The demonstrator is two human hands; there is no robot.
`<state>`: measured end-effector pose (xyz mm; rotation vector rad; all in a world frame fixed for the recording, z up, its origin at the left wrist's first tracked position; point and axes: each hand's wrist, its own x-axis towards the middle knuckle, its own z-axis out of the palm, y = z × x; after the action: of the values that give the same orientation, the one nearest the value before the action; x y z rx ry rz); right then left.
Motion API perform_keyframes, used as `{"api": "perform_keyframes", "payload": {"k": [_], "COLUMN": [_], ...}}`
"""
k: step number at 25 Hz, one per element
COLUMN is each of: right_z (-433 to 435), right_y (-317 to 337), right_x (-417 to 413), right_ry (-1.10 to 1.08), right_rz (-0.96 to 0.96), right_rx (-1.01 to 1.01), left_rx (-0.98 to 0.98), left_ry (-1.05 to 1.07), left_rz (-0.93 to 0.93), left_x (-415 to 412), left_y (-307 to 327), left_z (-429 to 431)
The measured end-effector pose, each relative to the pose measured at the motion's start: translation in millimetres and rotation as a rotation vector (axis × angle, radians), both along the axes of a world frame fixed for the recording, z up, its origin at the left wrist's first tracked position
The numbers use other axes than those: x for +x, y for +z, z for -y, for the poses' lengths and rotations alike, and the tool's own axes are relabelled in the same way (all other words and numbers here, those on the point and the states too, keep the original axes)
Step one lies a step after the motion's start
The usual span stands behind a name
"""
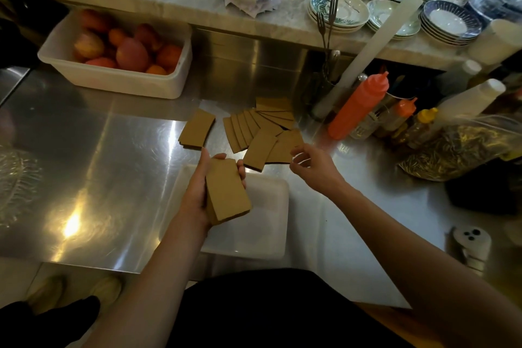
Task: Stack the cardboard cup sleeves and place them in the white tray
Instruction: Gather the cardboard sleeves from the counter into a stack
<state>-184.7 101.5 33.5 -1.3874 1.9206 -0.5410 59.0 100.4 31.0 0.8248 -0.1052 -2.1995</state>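
My left hand (197, 192) grips a stack of flat brown cardboard cup sleeves (227, 191) and holds it above the white tray (268, 223), which lies on the steel counter in front of me. My right hand (310, 162) hovers with fingers apart at the near right edge of a fanned pile of loose sleeves (262, 133); nothing is in it. A small separate stack of sleeves (197, 129) lies to the left of the fan.
A white tub of fruit (118, 76) stands at the back left. Squeeze bottles (358, 106), a bag of dried goods (457, 147) and a cutlery holder crowd the right. Stacked plates (339, 8) and a cloth sit on the marble ledge behind.
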Motion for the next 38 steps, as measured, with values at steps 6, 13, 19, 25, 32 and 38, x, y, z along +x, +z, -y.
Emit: {"api": "perform_keyframes", "payload": {"k": [6, 13, 19, 25, 32, 38], "right_z": [25.8, 80.3, 114.4, 120.6, 49.9, 8.9], "right_y": [-20.4, -36.1, -58.6, -75.2, -72.7, -88.3], "right_x": [-0.3, 12.0, 29.1, 32.4, -13.6, -17.0], "right_ry": [-0.008, 0.101, 0.128, 0.115, -0.485, -0.61], "right_rz": [-0.02, -0.245, -0.527, -0.5, 0.464, 0.454], "right_rx": [0.103, 0.196, 0.229, 0.137, 0.212, 0.254], "left_rx": [-0.053, -0.01, 0.02, 0.026, -0.009, -0.032], "left_ry": [-0.038, -0.102, -0.046, -0.007, -0.034, -0.084], "left_rz": [-0.158, -0.141, -0.122, -0.115, -0.111, -0.133], "left_x": [3.3, -1.8, -0.6, 0.2, -10.9, -21.7], "left_y": [-7.6, -6.8, -2.1, -5.1, -6.6, -8.9], "left_z": [9.3, 26.3, 37.8, 52.4, 58.6, 61.6]}}
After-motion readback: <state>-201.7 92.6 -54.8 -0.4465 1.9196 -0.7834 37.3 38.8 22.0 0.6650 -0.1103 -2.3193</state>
